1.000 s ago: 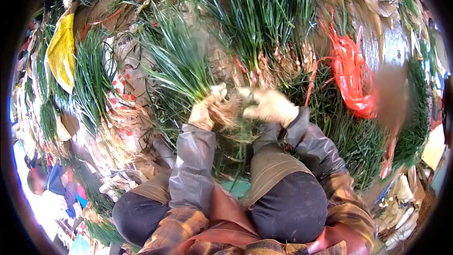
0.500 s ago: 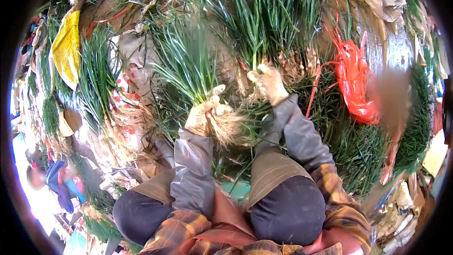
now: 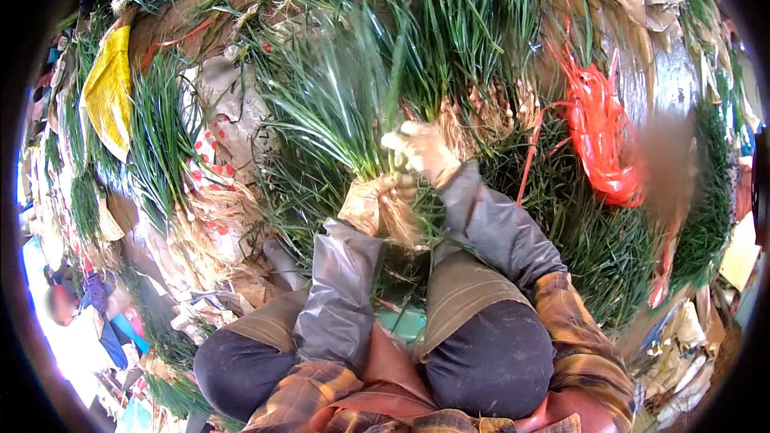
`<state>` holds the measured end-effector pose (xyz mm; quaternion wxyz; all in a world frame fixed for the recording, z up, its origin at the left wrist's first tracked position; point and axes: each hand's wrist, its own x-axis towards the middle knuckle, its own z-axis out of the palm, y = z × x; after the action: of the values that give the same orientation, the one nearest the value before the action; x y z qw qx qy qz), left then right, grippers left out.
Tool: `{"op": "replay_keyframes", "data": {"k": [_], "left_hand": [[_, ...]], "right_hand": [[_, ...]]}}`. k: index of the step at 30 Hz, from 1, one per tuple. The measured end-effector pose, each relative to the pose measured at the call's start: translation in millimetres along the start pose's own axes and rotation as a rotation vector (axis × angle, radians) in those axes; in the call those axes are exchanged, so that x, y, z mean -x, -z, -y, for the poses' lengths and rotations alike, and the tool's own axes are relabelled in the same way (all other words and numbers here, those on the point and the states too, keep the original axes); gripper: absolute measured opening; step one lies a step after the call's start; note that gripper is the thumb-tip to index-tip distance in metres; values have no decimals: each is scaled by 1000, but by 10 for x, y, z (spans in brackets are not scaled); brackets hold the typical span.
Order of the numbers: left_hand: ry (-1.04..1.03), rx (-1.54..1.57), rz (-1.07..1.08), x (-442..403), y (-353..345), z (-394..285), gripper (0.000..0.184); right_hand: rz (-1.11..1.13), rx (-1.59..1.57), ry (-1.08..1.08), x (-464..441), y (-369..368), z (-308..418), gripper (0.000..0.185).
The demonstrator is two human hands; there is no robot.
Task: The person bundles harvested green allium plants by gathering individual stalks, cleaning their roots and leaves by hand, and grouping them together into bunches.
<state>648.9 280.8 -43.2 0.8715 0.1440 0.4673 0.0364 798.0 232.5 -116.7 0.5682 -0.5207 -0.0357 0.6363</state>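
My left hand (image 3: 369,204), in a pale glove, is closed around the root end of a bunch of spring onions (image 3: 341,124). Their long green leaves fan up and away from me, and tan roots (image 3: 401,223) hang out below the fingers. Close beside it, my right hand (image 3: 425,152) is closed at the bunch's right edge, with fingers pinched on a few stalks (image 3: 394,96) blurred by motion. Just beyond the right hand lie more spring onions (image 3: 449,40), their roots (image 3: 457,128) towards me.
A tangle of red plastic strips (image 3: 597,136) lies to the right over loose greens (image 3: 618,265). On the left are a yellow woven cloth (image 3: 108,92) and another rooted bunch (image 3: 156,128) by red-dotted plastic (image 3: 210,152). A person (image 3: 100,313) shows at the far left edge.
My right hand has come left and towards me, from the lying pile to the held bunch, with stalks in its fingers. My left hand has shifted slightly right and nearer.
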Motion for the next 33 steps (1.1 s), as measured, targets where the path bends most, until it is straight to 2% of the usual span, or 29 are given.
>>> {"op": "replay_keyframes", "data": {"k": [1,2,4,6,7,8,9,10,11,13,14,15,16,17,19,20,21,22,23,24,25,28,29,30,31,32,33], "left_hand": [[28,22,-29,-19,34,24,33],[34,87,67,-12,87,32,34],[-23,145,264,151,-19,-61,37],[-165,301,278,201,-70,-22,39],[-241,319,271,225,-151,-87,40],[-215,267,160,216,-100,-169,38],[-222,378,169,215,-97,-222,40],[-249,305,216,126,45,-224,44],[-278,233,255,54,174,-189,48],[-197,225,228,72,171,-135,47],[-172,215,185,96,147,-97,45],[-147,204,143,109,77,-56,43],[-160,188,-26,198,-169,-92,33],[-104,201,-67,168,-154,-73,27],[-103,272,62,29,113,48,25],[-88,291,23,-64,101,114,18],[15,452,162,-191,311,195,17],[34,313,83,-100,77,133,18],[53,170,1,-6,-153,69,18],[84,70,20,-23,-108,96,20],[66,91,-3,-36,-81,134,21],[61,71,11,-34,-122,28,21],[45,83,-21,30,-168,-2,22],[-14,146,59,105,-165,9,23],[-68,171,66,168,-141,7,33],[-134,266,187,189,-114,-25,32],[-197,356,312,199,-84,-73,31]], "right_hand": [[-147,147,85,90,-145,123,29],[-299,306,116,233,-268,250,28],[-476,357,23,351,-253,501,25],[-173,1421,-11,390,-85,472,28],[59,1744,-31,391,-30,344,35],[311,2032,24,393,25,212,42],[289,1645,-146,651,-214,455,49],[92,1524,-136,781,-344,665,54],[-273,1464,218,591,-108,305,61],[-738,1568,851,265,134,301,52],[-645,1647,519,154,187,406,39],[-576,1744,397,87,221,474,29],[-495,1838,279,32,235,560,18],[-495,1836,286,18,207,596,18],[-390,788,-112,71,73,715,16],[-304,-49,-253,44,126,642,13],[-198,334,-319,314,-259,942,16],[56,876,45,225,-128,634,17],[211,1142,212,183,26,341,17],[328,1384,428,189,94,145,18],[103,1256,355,384,-78,255,17],[-253,1118,248,399,-126,274,16],[-419,938,87,361,-59,361,13],[-601,732,-41,350,-50,520,14],[-587,125,175,265,342,419,13],[-522,95,100,253,563,493,13],[-373,446,-1,215,537,521,19]]}}
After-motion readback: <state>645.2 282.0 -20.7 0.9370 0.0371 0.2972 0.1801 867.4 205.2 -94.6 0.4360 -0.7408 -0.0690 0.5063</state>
